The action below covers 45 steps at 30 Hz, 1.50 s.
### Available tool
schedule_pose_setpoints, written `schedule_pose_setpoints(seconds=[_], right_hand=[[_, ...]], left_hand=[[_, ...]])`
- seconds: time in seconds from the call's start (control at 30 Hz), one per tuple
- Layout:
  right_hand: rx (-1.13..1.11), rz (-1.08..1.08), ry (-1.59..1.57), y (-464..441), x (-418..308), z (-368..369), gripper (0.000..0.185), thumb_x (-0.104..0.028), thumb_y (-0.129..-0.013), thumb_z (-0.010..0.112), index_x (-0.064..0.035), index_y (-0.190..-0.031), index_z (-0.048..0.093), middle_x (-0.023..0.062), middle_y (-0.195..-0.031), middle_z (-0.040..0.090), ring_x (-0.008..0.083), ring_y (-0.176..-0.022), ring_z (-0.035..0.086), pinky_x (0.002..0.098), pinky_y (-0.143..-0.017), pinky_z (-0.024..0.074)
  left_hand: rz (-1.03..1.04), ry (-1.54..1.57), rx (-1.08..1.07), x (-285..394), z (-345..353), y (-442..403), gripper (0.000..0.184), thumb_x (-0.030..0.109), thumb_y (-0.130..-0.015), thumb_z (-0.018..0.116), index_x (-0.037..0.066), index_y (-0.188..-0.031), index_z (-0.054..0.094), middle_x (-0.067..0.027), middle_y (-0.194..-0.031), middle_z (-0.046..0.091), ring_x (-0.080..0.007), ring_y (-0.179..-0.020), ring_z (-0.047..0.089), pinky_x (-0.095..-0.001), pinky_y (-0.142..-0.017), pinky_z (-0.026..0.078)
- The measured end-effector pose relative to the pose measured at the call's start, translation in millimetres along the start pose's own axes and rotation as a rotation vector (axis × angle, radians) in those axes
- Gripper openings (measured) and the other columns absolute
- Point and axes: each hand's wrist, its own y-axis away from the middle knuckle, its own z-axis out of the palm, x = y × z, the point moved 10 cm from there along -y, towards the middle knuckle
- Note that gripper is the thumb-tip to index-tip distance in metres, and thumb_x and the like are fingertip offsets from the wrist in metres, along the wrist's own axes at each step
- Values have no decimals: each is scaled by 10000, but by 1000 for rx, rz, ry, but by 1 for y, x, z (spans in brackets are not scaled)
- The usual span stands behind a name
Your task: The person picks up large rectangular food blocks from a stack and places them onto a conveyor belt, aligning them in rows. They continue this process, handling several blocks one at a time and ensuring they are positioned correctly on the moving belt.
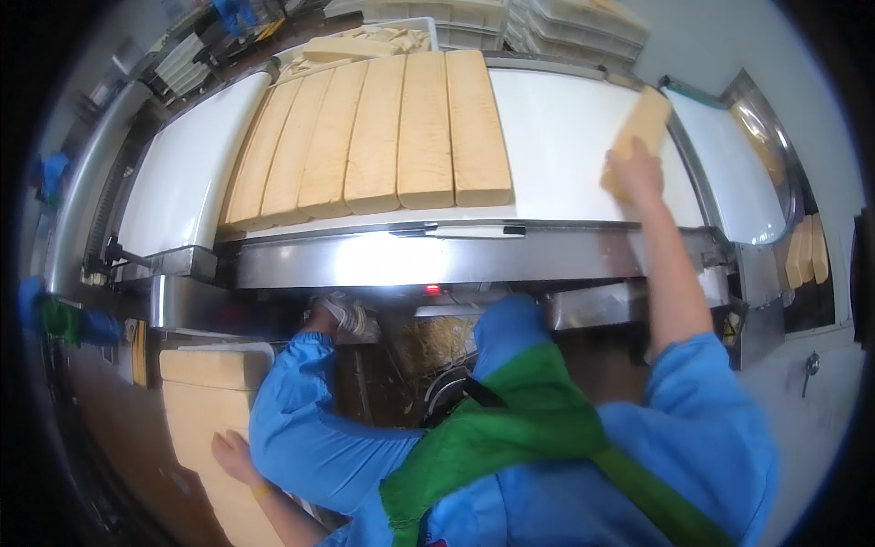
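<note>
My right hand (635, 171) is wrapped over a pale yellow block (645, 118) on the right part of the white belt (556, 137). Several long blocks of the same kind (424, 137) lie side by side on the belt, left of that hand. Down at the lower left, my left hand (235, 456) rests against the edge of one of the stacked blocks (196, 424) beside my leg. Its fingers look spread along the block's surface.
Behind the belt stands a white bin (433, 35) of broken pieces. A steel rail (456, 260) runs along the belt's front edge. More blocks (807, 251) sit at the far right. Stacked crates (583, 36) stand at the back.
</note>
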Motion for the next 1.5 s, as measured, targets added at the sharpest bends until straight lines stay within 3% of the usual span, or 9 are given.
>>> schedule_pose_setpoints(seconds=[0.17, 0.47, 0.67, 0.87, 1.03, 1.17, 1.23, 1.4, 1.5], right_hand=[[-44, -540, -218, 90, -140, 22, 577, -467, -823, 591, -128, -1288, 540, 225, -1137, 561, 362, -1013, 594, 423, -883, 485], [89, -658, -297, 121, -173, 3, 451, -314, -836, 626, -45, -1194, 572, 224, -1243, 495, 352, -1139, 514, 404, -969, 425], [109, -1011, -650, 207, -203, -45, 346, -161, -782, 660, -25, -1096, 605, 209, -1247, 491, 354, -1148, 504, 415, -970, 421], [-201, -1234, -867, 303, -238, -48, 335, -126, -763, 663, -37, -1082, 608, 192, -1205, 525, 346, -1062, 559, 400, -921, 456], [-788, -1449, -1037, 417, -278, -31, 437, -178, -792, 658, -49, -1198, 557, 185, -1202, 548, 347, -1065, 562, 408, -943, 443], [-1259, -1433, -1115, 486, -304, -55, 983, -481, -791, 692, -18, -1458, 138, 260, -1438, 271, 404, -1311, 343, 423, -1079, 309], [-1391, -1347, -1456, 497, -312, -67, 1047, -414, -760, 748, -44, -1474, 77, 228, -1461, 225, 359, -1338, 316, 426, -1081, 305], [-874, -980, -1713, 366, -255, -74, 1054, -141, -727, 753, -115, -1484, 20, 145, -1393, 321, 275, -1265, 406, 440, -1020, 400], [-299, -654, -1441, 247, -195, -75, 972, -162, -763, 710, -99, -1493, 72, 158, -1300, 414, 275, -1193, 472, 433, -965, 451]], left_hand=[[-431, -106, -72, -3, -34, 18, 592, 429, -881, 515, 30, -1318, 493, -236, -1254, 535, -394, -1173, 488, -470, -985, 388], [-225, 55, -83, -39, -9, 18, 677, 398, -899, 520, -79, -1360, 382, -327, -1366, 381, -430, -1283, 362, -487, -1075, 290], [-468, 1023, 106, -106, 13, 38, 699, 266, -880, 565, -53, -1426, 267, -239, -1444, 303, -352, -1298, 358, -439, -1081, 301], [-513, 1617, -88, -89, -39, 61, 643, 270, -887, 519, 13, -1426, 281, -177, -1390, 385, -307, -1262, 402, -431, -1050, 348], [-45, 1659, -44, 16, -120, 60, 641, 326, -883, 513, 83, -1429, 282, -143, -1306, 471, -283, -1126, 537, -431, -942, 464], [304, 1810, -263, 147, -154, 84, 855, 395, -800, 635, 85, -1458, 187, -162, -1355, 405, -296, -1200, 470, -420, -985, 425], [570, 1807, -251, 217, -177, 105, 994, 444, -749, 717, 92, -1473, 134, -181, -1415, 358, -314, -1259, 429, -417, -1014, 396], [928, 1666, -409, 296, -198, 105, 774, 420, -842, 649, 73, -1436, 293, -201, -1471, 318, -309, -1313, 390, -422, -1023, 378], [780, 1459, -383, 253, -166, 68, 461, 180, -911, 580, 23, -1328, 460, -160, -1386, 456, -252, -1253, 470, -372, -1001, 411]])
